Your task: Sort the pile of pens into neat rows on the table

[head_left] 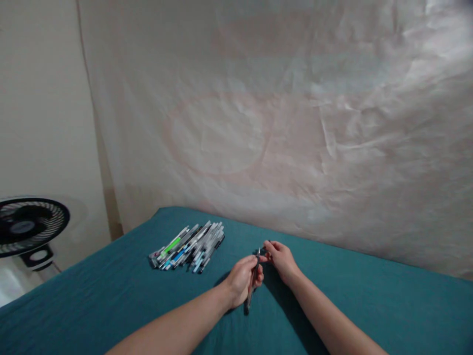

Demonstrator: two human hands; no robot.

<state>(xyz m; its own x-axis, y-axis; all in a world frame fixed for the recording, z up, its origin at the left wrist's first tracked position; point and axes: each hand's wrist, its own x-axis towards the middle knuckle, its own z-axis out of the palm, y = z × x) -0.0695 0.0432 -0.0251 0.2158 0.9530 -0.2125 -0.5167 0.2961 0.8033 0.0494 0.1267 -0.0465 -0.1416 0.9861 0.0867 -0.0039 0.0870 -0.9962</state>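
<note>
On my feed, the left hand (242,281) has the slim dark pen (251,290) between thumb and curled fingers, the grip drawn in around its upper half. The pen slants: its narrow bright end pokes up past my view of the thumb, angled toward the right hand (280,261), and its thicker dark end hangs out below the palm, over the teal cloth (369,305). I can't tell whether that lower end touches the fabric.

The right hand sits just beside the pen's upper end, thumb and forefinger brought together in a pinch. Something small and dark shows at those fingertips, too tiny for me to identify, and I can't tell how firmly it is held.

Left of both hands, well apart from the pen, a pile of pens (188,246) lies on the cloth, mostly grey, black and white, with green and blue among them. Farther left I see a black fan (35,227); behind everything hangs a creased pale sheet (258,98).
</note>
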